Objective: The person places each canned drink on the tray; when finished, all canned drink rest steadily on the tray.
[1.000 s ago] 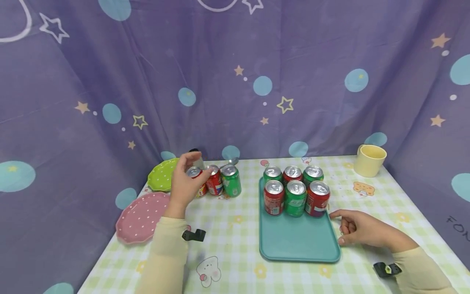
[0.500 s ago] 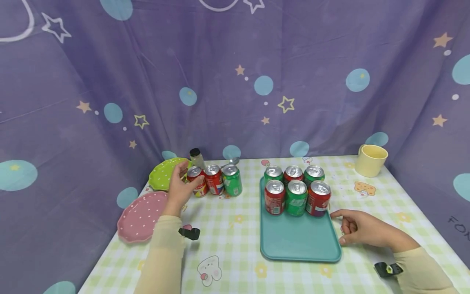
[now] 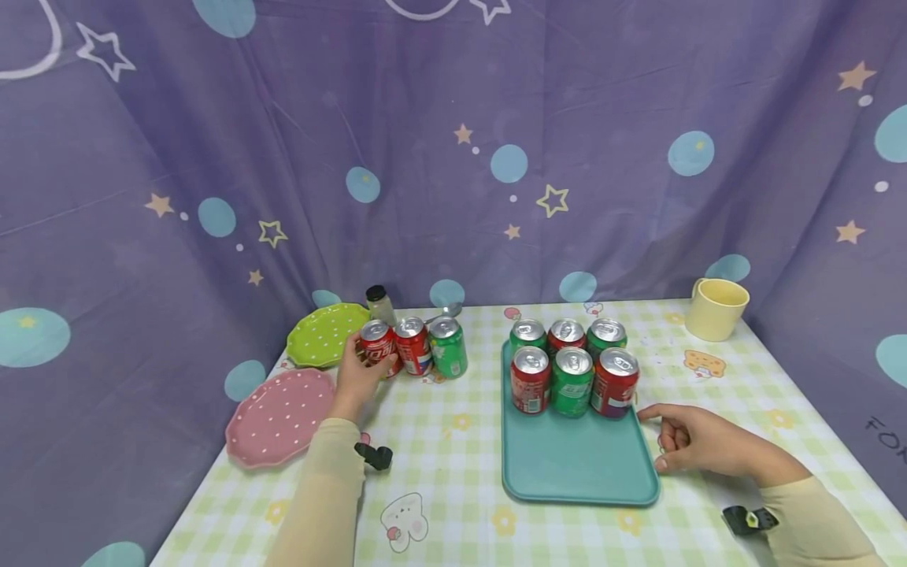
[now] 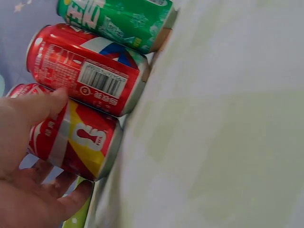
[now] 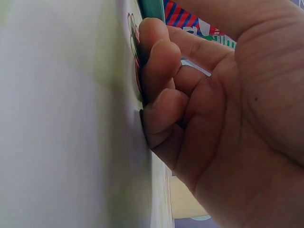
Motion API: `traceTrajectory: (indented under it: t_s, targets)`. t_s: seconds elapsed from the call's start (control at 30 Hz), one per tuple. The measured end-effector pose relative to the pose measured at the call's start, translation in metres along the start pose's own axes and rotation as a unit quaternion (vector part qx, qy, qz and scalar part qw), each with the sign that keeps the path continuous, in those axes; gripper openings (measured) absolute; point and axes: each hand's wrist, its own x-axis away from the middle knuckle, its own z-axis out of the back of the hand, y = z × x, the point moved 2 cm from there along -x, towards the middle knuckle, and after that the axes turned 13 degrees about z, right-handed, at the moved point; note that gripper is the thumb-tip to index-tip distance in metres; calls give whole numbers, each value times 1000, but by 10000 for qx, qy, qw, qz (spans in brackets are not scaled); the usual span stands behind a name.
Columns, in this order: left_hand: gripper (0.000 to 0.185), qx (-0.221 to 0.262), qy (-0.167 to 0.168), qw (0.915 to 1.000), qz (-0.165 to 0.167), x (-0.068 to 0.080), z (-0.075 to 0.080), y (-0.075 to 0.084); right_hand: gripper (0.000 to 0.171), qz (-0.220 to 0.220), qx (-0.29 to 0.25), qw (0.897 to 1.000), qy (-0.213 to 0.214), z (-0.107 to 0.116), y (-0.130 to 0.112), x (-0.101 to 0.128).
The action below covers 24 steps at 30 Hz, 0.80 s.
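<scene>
At the left end of a row, a red soda can stands upright on the table. My left hand holds it around the side; in the left wrist view the thumb lies across its front and the fingers curl behind. Beside it stand another red can and a green can. My right hand rests at the right edge of a teal tray, index fingertip and thumb tip at the rim, the other fingers loosely bent. Two rows of red and green cans occupy the tray's far half.
A pink dotted plate and a green dotted plate lie at the left. Behind the can row are a black-capped jar and a spoon. A yellow mug stands at the back right, before a purple curtain.
My left hand came from above and over the row, drew back left, then lowered and closed around the leftmost red can. The right hand and tray have stayed still.
</scene>
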Motion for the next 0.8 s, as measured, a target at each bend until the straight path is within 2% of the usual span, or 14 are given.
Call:
traceTrajectory:
  t_s: [0.23,0.37,0.47,0.6,0.8]
  targets:
    - [77,162,414,9989,164,-1,3,-7,68,10,8,10000,-18,-1,0,-1]
    - [76,378,675,9970,7,-2,9,-6,68,2,41,10000,-11,-1,2,0]
    - [76,510,919,9943,-180,-1,15,0,68,-17,31,10000,-2,-1,3,0]
    - [78,513,1220,9909,-239,4,26,12,68,-25,28,10000,5,-1,3,0]
    - [77,916,1444,9846,-351,13,43,32,68,-4,34,10000,-2,0,3,0]
